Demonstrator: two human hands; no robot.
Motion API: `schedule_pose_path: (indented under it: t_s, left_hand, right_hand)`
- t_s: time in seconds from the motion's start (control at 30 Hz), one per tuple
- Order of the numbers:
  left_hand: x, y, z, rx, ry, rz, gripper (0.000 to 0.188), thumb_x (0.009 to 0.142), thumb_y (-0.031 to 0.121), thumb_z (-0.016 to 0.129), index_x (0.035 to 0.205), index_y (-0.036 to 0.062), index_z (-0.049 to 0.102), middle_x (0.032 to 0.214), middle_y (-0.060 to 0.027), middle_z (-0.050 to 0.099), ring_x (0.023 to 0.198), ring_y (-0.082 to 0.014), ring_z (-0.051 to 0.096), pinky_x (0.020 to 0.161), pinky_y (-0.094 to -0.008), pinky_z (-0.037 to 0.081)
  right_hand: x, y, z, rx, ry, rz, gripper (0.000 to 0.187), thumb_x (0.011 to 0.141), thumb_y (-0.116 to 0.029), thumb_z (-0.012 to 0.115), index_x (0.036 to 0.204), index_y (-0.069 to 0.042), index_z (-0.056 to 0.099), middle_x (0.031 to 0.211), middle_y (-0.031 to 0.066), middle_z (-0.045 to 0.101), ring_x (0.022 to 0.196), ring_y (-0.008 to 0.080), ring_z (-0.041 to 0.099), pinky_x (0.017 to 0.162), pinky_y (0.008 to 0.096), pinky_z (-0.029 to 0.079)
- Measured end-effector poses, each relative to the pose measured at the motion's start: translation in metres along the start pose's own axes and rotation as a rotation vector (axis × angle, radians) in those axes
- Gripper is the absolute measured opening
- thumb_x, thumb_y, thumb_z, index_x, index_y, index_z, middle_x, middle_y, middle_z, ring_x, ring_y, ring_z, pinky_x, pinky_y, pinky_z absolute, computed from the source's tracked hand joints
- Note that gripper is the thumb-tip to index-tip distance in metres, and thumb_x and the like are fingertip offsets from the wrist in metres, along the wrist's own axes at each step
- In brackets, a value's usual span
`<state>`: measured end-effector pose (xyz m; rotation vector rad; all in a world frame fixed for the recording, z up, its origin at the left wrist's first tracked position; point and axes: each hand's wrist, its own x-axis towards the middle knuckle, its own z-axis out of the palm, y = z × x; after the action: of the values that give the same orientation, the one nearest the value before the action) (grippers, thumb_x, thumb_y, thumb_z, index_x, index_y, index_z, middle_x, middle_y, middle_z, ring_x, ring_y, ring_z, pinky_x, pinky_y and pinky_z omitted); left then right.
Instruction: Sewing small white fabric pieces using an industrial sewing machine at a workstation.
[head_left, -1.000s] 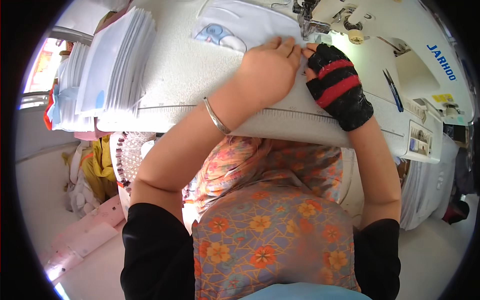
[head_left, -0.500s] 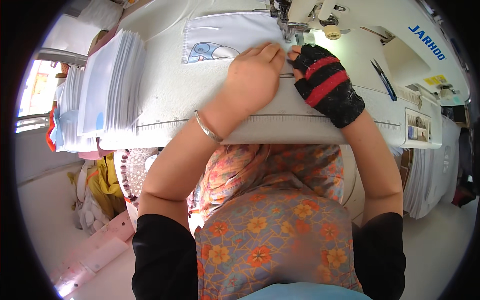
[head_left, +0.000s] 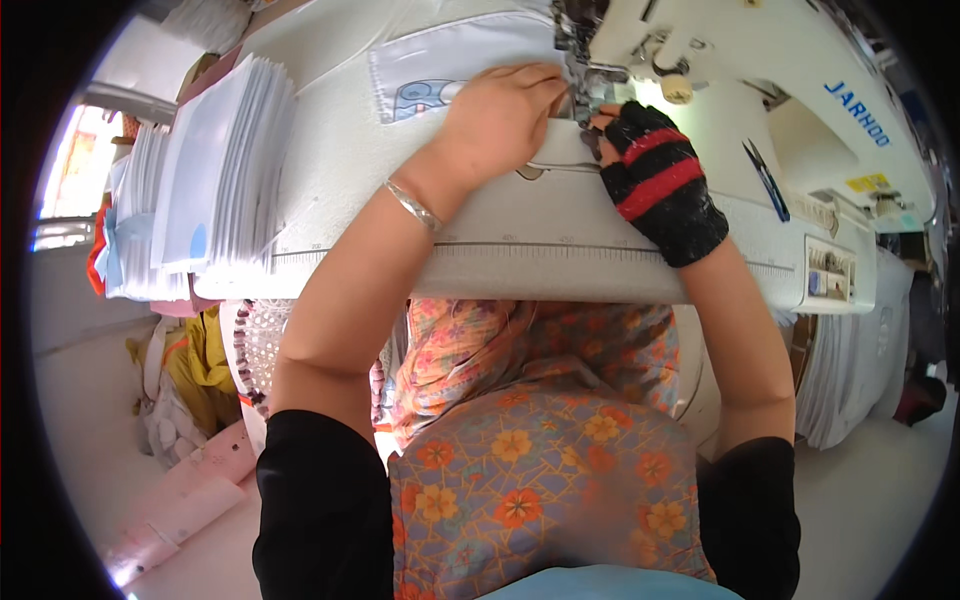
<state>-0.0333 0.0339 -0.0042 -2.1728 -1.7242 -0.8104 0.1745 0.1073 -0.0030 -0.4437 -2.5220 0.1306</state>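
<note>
A white cloth piece [head_left: 455, 50] with a blue cartoon print lies on the bed of the sewing machine [head_left: 735, 60], its right end at the presser foot [head_left: 585, 85]. My bare left hand [head_left: 495, 120] rests on its near edge, fingers close together and curved over the cloth. Those fingertips come right beside the needle area, and the thumb is mostly hidden. Just right of the foot is my right hand [head_left: 665, 185], in a black and red fingerless glove. Its fingers are bent together near the machine bed; what they pinch is hidden.
Dark thread snips [head_left: 767, 180] lie on the bed to the right. A small compartment [head_left: 830, 272] with bobbins sits at the right corner. Stacked white printed pieces [head_left: 225, 165] stand at the left. A ruler scale [head_left: 510, 243] runs along the front edge.
My left hand and the cloth have slid a little away from me, the hand covering more of the print. A curved seam in the bed now shows below that hand. The right hand stays beside the foot.
</note>
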Motion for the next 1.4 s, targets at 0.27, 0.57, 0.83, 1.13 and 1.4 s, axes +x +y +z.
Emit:
schedule_pose_path:
  t_s: [0.27,0.57,0.83,1.13,1.4]
  left_hand:
    - [-0.013,-0.021,-0.013,0.225,0.057,-0.28,0.035,0.081,0.018,0.066,0.113,0.0059,0.068,0.12,-0.009,0.066,0.114,-0.0293,0.06,0.097,-0.0395,0.048]
    - [-0.025,-0.018,-0.04,0.356,-0.099,-0.225,0.023,0.075,0.007,0.063,0.096,0.0068,0.071,0.095,-0.0072,0.064,0.088,-0.0261,0.063,0.075,-0.0371,0.055]
    - [-0.2,0.101,-0.125,0.23,-0.077,-0.265,0.043,0.071,0.009,0.067,0.114,0.0106,0.072,0.095,-0.0053,0.062,0.079,-0.022,0.063,0.066,-0.032,0.054]
    - [-0.498,0.028,-0.143,0.716,-0.177,-1.342,0.04,0.077,0.005,0.061,0.114,0.0168,0.07,0.109,-0.0091,0.064,0.084,-0.0289,0.067,0.072,-0.042,0.056]
    - [-0.509,-0.017,-0.111,0.458,-0.308,-1.623,0.067,0.089,0.046,0.065,0.137,0.0016,0.049,0.144,-0.0268,0.04,0.123,-0.0426,0.054,0.1,-0.0467,0.048]
  right_hand:
    - [0.001,0.002,-0.006,0.135,0.047,0.014,0.019,0.09,-0.005,0.056,0.105,-0.001,0.068,0.106,0.0179,0.067,0.098,0.0361,0.064,0.088,0.0414,0.052]
    - [0.002,0.002,-0.005,0.129,0.016,0.027,0.018,0.09,-0.006,0.056,0.103,-0.002,0.068,0.105,0.0167,0.068,0.098,0.0351,0.065,0.089,0.0416,0.052]
    - [-0.005,0.01,0.007,0.007,-0.045,0.027,0.021,0.095,-0.012,0.055,0.109,-0.008,0.069,0.105,0.0142,0.068,0.1,0.0341,0.064,0.091,0.0411,0.05]
    - [-0.008,0.049,0.005,0.111,-0.13,0.025,0.027,0.099,-0.007,0.05,0.119,-0.007,0.067,0.116,0.0132,0.069,0.109,0.0298,0.064,0.097,0.035,0.048]
    - [-0.009,0.046,0.01,0.119,-0.102,0.033,0.023,0.098,-0.004,0.052,0.115,-0.006,0.068,0.114,0.0128,0.069,0.108,0.0265,0.065,0.097,0.0344,0.048]
